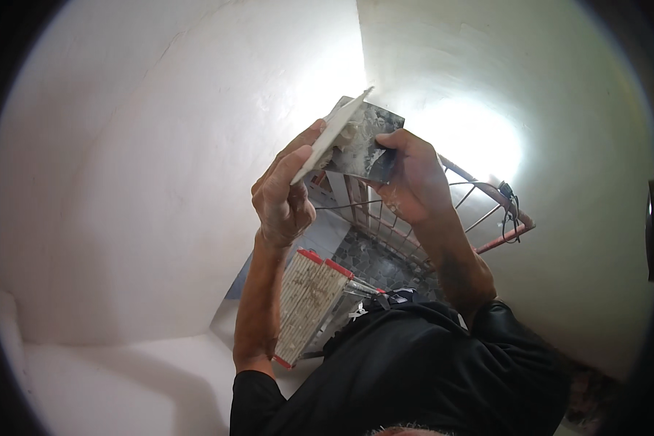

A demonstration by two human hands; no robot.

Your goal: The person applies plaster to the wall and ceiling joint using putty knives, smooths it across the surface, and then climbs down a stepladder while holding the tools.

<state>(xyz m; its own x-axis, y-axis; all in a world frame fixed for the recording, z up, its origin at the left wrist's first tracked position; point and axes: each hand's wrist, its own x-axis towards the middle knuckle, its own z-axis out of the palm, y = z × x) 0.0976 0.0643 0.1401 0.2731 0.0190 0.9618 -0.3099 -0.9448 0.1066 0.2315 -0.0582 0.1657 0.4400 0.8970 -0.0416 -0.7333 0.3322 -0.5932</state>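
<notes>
Up in front of me my left hand (286,192) is closed on a thin, off-white flat blade, seen nearly edge-on (332,138). Its fingers bend over the near end. My right hand (420,178) grips a dark, flat rectangular plate (386,161), the thumb lying on its face. Whitish-grey paste (357,142) is smeared over much of that face. The blade slants across the left part of the plate, close to the paste. Whether the blade presses on the plate I cannot tell. Any handles on the two tools are hidden by my hands.
Pale walls (160,145) meet in a corner ahead, with bright light on them. Below stands a ladder with a ribbed, stained top step (307,299) and red end caps. A reddish metal railing (498,240) runs at the right, with a dark cable (511,200) hung on it. Stone-patterned floor (370,254) lies far below.
</notes>
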